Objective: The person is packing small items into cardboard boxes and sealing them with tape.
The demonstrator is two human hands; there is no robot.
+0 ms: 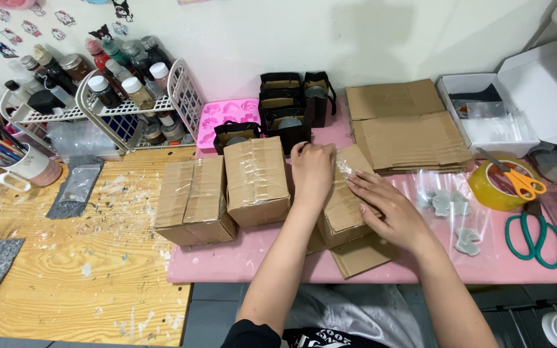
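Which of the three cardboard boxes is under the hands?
The rightmost box, tilted on the pink mat; both hands press its taped top. The other two stand untouched to its left.

Brown box (pixel 343 203), pink mat (pixel 253 258), orange scissors (pixel 517 177).

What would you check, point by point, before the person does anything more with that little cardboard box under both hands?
1. Both hands on the box: ok. The left hand and right hand lie flat on the small cardboard box.
2. Box taped shut: cannot tell; clear tape glints on its top, but the hands hide the seam.
3. Tape roll within reach: ok. The yellow tape roll sits to the right on the pink mat.
4. Scissors to hand: ok. Orange-handled scissors rest on the roll.
5. Finished boxes out of the way: ok. Two taped boxes stand to the left.
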